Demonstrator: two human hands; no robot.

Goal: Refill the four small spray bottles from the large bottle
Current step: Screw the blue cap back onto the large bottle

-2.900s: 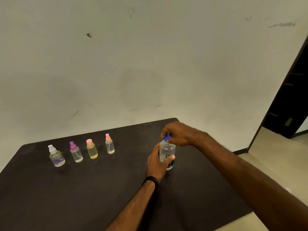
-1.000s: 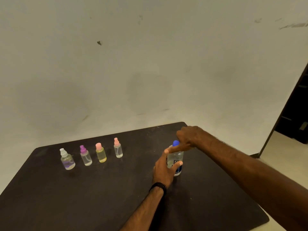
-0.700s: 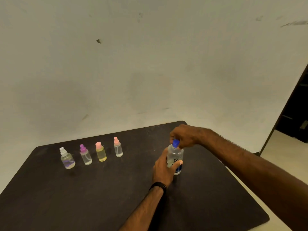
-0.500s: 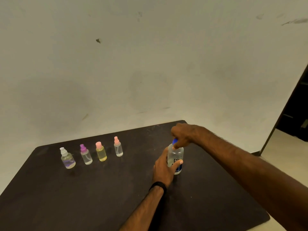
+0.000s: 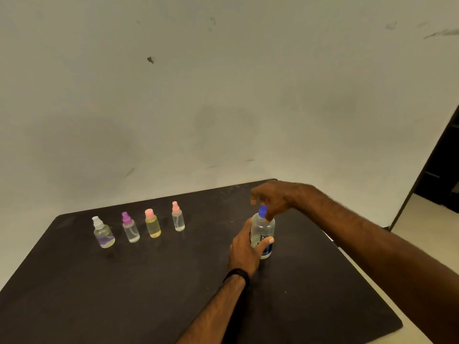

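Large bottle (image 5: 262, 233) stands upright at right-centre of the dark tabletop (image 5: 173, 294), long axis vertical, left hand (image 5: 244, 247) wrapped round its body from the near-left side, thumb across the label. Right hand (image 5: 272, 198) sits directly above and just far of the blue cap (image 5: 262, 211), fingertips curled down onto it, apparently pinching it for unscrewing. Four small spray bottles (image 5: 139, 225) line up well apart to the left, caps on, nothing between them and the large one.
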